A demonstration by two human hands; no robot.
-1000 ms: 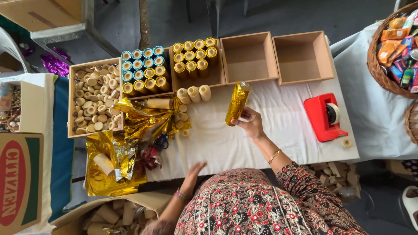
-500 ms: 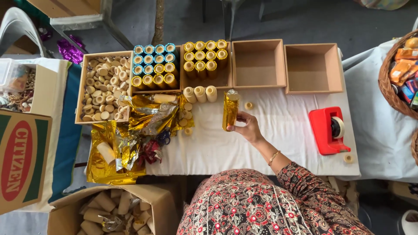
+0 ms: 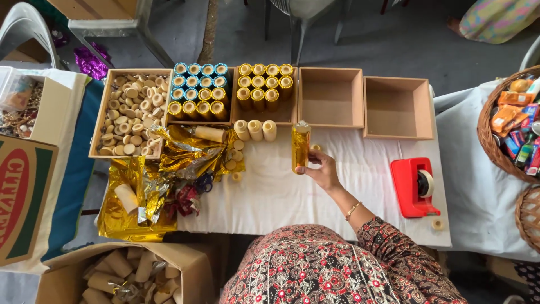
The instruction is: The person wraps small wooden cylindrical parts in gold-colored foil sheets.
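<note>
Mid-frame: a gold foil-wrapped cylindrical tube (image 3: 301,147) is being held upright on the white-clothed table (image 3: 337,186), fingers (image 3: 308,168) of the right hand (image 3: 323,170) wrapped round its base; left hand unseen.

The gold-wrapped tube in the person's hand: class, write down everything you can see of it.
The gold-wrapped tube is a cylinder covered in shiny, crinkled gold foil, with the foil gathered loosely at its far end. It is held over the white tablecloth, lengthwise away from the person, just before the empty brown box. The right hand grips its near end with the fingers.
</note>
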